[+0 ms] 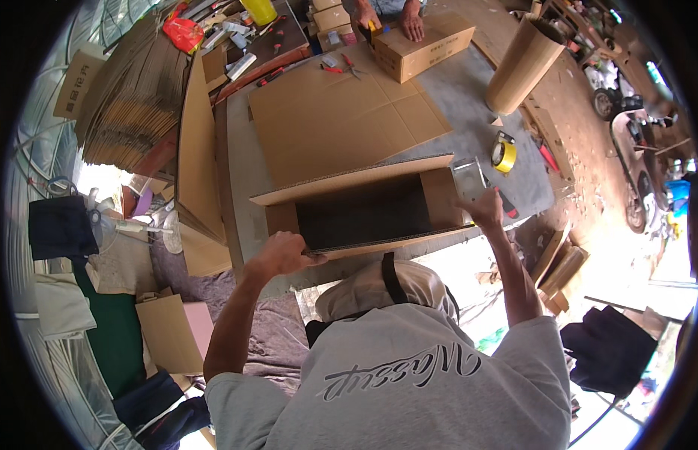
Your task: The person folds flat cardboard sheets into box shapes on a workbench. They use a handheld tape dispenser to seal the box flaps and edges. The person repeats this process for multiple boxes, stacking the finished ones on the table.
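Note:
An open cardboard box [439, 196] lies in front of me on the grey-topped table, its long far flap standing up and its inside dark. My left hand [280, 253] is closed on the box's near left corner, with the thumb along the edge. At the right end, my right hand [484, 210] is closed at the box's near right corner; its fingertips are partly hidden. Just beyond that hand lies a red-and-black handled tool [506, 202]. A pale, shiny rectangular thing [469, 178] sits against the box's right end.
A flat cardboard sheet [341, 116] covers the table's middle. Yellow tape [503, 155], red-handled pliers [341, 66] and a cardboard tube [525, 64] lie or stand around it. Across the table, a co-worker's hands [413, 26] are at a closed box [424, 49]. Stacked cardboard [139, 97] leans left.

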Demonstrator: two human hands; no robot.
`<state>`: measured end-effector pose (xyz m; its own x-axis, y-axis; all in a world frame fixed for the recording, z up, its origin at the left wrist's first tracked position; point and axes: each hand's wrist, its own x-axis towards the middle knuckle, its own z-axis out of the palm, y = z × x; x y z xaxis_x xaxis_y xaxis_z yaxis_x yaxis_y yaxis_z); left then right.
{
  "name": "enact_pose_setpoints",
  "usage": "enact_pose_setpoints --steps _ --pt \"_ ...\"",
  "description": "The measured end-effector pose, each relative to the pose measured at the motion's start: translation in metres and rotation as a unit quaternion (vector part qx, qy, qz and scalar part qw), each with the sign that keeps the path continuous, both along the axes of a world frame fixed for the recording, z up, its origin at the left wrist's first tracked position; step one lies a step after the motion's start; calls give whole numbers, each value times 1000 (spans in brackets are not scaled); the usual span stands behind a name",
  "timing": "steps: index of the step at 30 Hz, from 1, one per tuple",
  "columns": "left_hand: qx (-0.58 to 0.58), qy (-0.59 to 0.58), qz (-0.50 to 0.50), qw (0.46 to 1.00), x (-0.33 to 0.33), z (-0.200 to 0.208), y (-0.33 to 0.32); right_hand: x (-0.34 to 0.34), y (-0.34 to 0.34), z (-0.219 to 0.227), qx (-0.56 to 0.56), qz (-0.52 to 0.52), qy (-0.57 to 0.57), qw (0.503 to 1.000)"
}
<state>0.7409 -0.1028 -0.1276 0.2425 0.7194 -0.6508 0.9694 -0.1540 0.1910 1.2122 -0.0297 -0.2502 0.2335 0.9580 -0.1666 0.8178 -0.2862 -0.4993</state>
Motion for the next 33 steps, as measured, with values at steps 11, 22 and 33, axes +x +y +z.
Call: enact_pose_setpoints --steps 11,22,33 --pt "184 -144 -30 972 54 -6 -23 3 -2 -4 39 7 20 999" --pt "24 -193 16 981 37 -27 27 4 4 -4 23 -6 61 998" --pt "297 -175 -63 937 28 -83 33 1 -39 12 33 -79 318 944"
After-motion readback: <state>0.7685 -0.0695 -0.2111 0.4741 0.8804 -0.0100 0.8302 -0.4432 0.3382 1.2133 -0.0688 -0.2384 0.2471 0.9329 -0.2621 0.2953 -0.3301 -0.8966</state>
